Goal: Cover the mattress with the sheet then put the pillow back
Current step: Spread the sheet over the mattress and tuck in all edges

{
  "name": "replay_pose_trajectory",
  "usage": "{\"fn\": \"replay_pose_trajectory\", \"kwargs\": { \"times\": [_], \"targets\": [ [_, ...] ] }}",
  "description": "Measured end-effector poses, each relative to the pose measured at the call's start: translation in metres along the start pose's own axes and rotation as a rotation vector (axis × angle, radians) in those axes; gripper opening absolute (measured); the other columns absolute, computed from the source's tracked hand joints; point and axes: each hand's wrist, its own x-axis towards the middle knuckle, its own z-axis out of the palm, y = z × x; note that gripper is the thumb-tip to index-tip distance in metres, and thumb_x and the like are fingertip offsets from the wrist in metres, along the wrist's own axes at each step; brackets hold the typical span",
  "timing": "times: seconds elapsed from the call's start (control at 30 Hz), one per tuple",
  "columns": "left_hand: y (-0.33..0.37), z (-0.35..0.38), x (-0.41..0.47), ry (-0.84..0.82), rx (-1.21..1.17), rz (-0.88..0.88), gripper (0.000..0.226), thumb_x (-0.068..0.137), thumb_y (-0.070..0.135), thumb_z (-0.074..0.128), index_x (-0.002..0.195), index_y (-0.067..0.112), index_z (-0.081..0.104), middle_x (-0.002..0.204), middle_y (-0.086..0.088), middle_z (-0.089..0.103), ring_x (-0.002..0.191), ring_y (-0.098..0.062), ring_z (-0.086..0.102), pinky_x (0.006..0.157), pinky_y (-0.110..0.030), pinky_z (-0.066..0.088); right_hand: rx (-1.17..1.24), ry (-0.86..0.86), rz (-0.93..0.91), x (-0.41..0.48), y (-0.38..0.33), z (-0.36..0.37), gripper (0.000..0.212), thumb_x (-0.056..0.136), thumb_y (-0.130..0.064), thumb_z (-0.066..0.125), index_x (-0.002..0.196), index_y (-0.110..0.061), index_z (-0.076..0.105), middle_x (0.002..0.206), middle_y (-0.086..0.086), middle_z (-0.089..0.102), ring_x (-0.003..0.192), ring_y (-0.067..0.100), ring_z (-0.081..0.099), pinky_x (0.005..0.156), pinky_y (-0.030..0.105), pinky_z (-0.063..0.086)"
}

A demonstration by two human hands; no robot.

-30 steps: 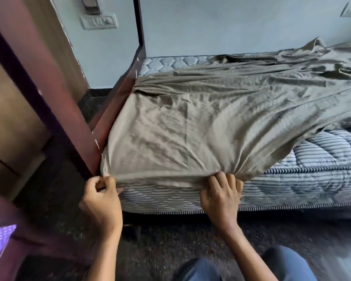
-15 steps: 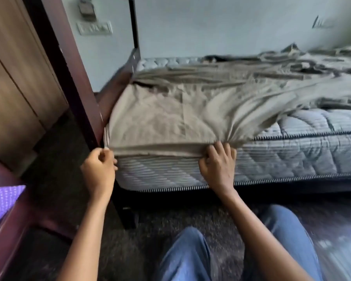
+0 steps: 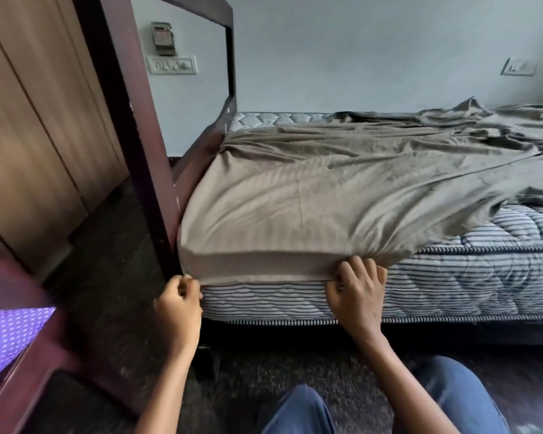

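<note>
One sheet (image 3: pixel 342 195), grey-brown with a faint woven stripe, lies over one mattress (image 3: pixel 452 283) quilted in blue and white stripes. The sheet's long axis runs left to right, in line with the mattress, starting at the dark wooden bed frame (image 3: pixel 132 145) on the left. At the near left corner the cloth is pulled smooth and tight, and its hem sits partway down the near side of the mattress. Toward the far right it turns creased and bunched. There the near edge rises diagonally off the side and leaves the mattress top and side bare on the right. A strip of mattress also shows at the far left corner.

Two hands are on the hem. The left hand (image 3: pixel 177 303) is curled into a fist at the near left corner, closed on the end of the hem. The right hand (image 3: pixel 356 291) is further right along the near side, with its fingers hooked over gathered cloth and gripping it firmly.

Two switch plates are on the far wall, one (image 3: pixel 172 65) behind the frame and one (image 3: pixel 518 67) at far right. A wooden wardrobe (image 3: pixel 29 120) stands at left. One purple dotted cloth (image 3: pixel 7 336) shows at the near left edge.
</note>
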Motion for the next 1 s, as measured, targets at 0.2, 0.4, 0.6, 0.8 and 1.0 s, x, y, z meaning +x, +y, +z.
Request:
{"fn": "replay_pose_trajectory", "kwargs": {
  "times": [0.2,0.4,0.6,0.8,1.0],
  "targets": [
    [-0.023,-0.001,-0.002,-0.027,0.038,0.063,0.031,0.075,0.045,0.038,0.057,0.022,0.047,0.052,0.003,0.058,0.049,-0.031,0.057,0.053,-0.042,0.049,-0.014,-0.052,-0.054,-0.021,0.004,0.008,0.010,0.066,-0.019,0.053,0.061,-0.011,0.050,0.067,0.008,0.050,0.070,0.030,0.045,0.066,0.040,0.034],
    [-0.041,0.003,-0.007,-0.065,0.010,-0.031,0.027,0.081,0.017,0.053,0.055,0.017,0.048,0.049,0.002,0.056,0.045,-0.025,0.052,0.052,-0.043,0.047,-0.019,-0.083,-0.078,-0.033,0.005,0.013,0.012,0.069,-0.020,0.049,0.060,-0.010,0.051,0.067,0.008,0.051,0.068,0.031,0.046,0.065,0.041,0.034],
    [-0.059,0.007,-0.018,-0.097,-0.037,-0.091,0.027,0.078,0.020,0.050,0.051,0.019,0.048,0.048,0.008,0.057,0.041,-0.019,0.047,0.050,-0.036,0.042,-0.039,-0.143,-0.094,-0.050,0.008,0.017,0.011,0.069,-0.018,0.048,0.061,-0.011,0.050,0.067,0.008,0.051,0.068,0.031,0.048,0.065,0.042,0.034],
    [-0.078,0.011,-0.032,-0.124,0.001,-0.115,0.027,0.076,0.016,0.051,0.050,0.016,0.048,0.042,0.006,0.052,0.041,-0.020,0.047,0.051,-0.035,0.038,-0.052,-0.218,-0.098,-0.072,0.013,0.022,0.012,0.069,-0.020,0.047,0.061,-0.011,0.049,0.068,0.007,0.051,0.070,0.029,0.045,0.064,0.040,0.032],
    [-0.096,0.019,-0.037,-0.145,-0.005,-0.232,0.038,0.081,0.000,0.055,0.048,0.017,0.048,0.042,0.004,0.052,0.042,-0.023,0.047,0.050,-0.037,0.042,-0.072,-0.309,-0.055,-0.084,0.015,0.031,0.012,0.068,-0.020,0.046,0.061,-0.012,0.049,0.068,0.006,0.050,0.070,0.029,0.044,0.064,0.039,0.029]
  ]
}}
